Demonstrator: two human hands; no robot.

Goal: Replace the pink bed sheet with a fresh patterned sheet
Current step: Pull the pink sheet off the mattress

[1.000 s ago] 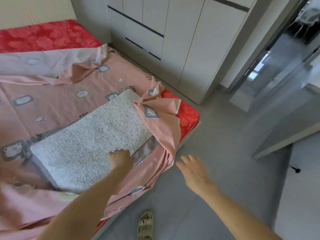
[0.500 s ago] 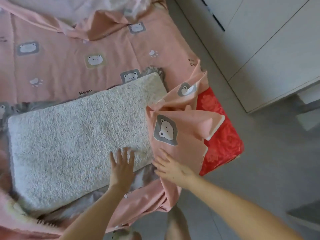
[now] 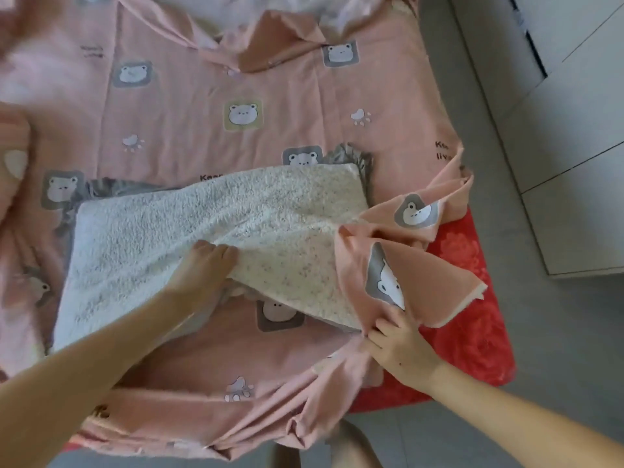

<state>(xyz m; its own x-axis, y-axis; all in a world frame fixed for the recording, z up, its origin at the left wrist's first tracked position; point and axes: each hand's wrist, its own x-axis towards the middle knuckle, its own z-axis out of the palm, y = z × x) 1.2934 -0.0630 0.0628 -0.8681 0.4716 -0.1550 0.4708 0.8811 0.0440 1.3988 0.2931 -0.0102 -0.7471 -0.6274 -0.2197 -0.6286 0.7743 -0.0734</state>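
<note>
The pink sheet point(image 3: 304, 96) with grey bear patches lies loose over the bed, its near right corner folded back. A white fluffy folded blanket point(image 3: 162, 238) with a grey ruffled edge lies on it. My left hand point(image 3: 199, 268) grips the blanket's near edge and lifts it off the sheet. My right hand point(image 3: 398, 342) pinches the folded-back corner of the pink sheet beside the blanket's right end. The red flowered mattress point(image 3: 466, 319) shows bare at the corner.
White wardrobe doors point(image 3: 574, 163) stand to the right of the bed across a narrow strip of grey floor point(image 3: 557, 349). My leg point(image 3: 351, 447) shows at the bottom edge, close against the bed's foot.
I have leaned in over the bed. My left hand went from lying flat on the blanket to gripping and raising its near edge. My right hand now pinches the sheet corner.
</note>
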